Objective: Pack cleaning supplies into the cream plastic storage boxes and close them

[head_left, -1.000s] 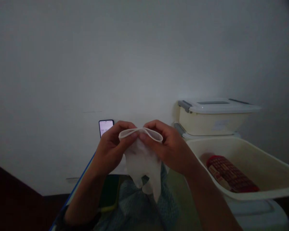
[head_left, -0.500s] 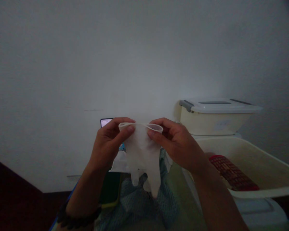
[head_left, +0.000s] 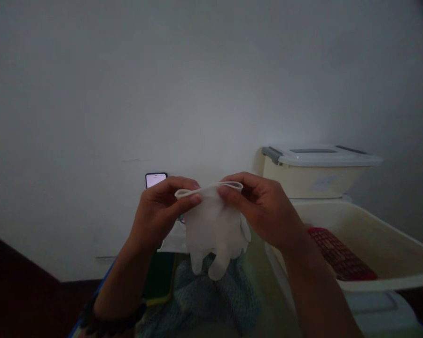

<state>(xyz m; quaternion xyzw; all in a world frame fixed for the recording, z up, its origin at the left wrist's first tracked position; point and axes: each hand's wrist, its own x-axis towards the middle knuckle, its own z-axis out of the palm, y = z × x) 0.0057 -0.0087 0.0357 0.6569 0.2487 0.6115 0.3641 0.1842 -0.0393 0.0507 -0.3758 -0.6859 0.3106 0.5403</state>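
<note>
A thin white disposable glove (head_left: 211, 230) hangs fingers-down in front of me, its rolled cuff at the top. My left hand (head_left: 162, 206) pinches the left part of the cuff between thumb and fingers. On the other side, my right hand (head_left: 259, 202) grips the cuff's right part the same way. The cuff is slightly twisted, with a narrow loop showing at each end. Behind the glove lies a blue-grey cloth (head_left: 211, 300), partly covered by it. Some white material (head_left: 174, 239) sits behind my left wrist.
A phone (head_left: 156, 180) with a lit screen leans near the wall. At right, a lidded storage box (head_left: 303, 178) stands behind an open cream tub (head_left: 384, 234) holding a red patterned item (head_left: 341, 253). A dark green item with a yellow edge (head_left: 160, 277) lies left of the cloth.
The glove's cuff has tilted, with its right end higher, and the glove's fingers have swung and spread. More of the phone shows. Both hands keep their pinch.
</note>
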